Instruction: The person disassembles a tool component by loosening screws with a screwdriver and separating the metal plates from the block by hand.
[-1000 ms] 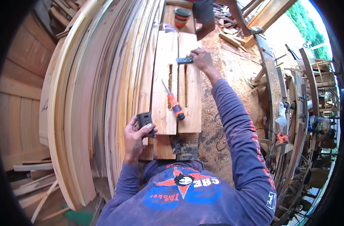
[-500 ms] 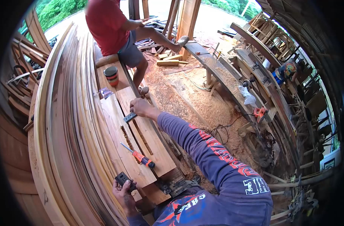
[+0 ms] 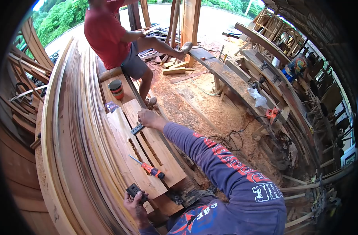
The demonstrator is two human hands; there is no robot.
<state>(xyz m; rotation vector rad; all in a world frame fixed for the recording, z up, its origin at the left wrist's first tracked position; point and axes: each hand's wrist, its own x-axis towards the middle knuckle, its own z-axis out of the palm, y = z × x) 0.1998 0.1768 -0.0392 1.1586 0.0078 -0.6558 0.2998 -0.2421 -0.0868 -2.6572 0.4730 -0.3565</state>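
My left hand grips a small black box-like piece that looks like an electrical outlet, near the front end of the planks. Farther along, my right hand has its fingers closed at one end of a grey slotted piece, also like an outlet. That piece lies across two side-by-side wooden planks, just beyond their long rough grooves. Between my hands, a screwdriver with an orange and black handle rests on the wood.
A striped can and a patterned packet stand farther up the planks. Long stacked boards run along the left. A person in a red shirt sits at the far end. Another person bends over at the right. Sawdust covers the floor.
The view has shifted slightly, so the planks, screwdriver and can appear a little lower and to the right. Both hands keep hold of the same pieces.
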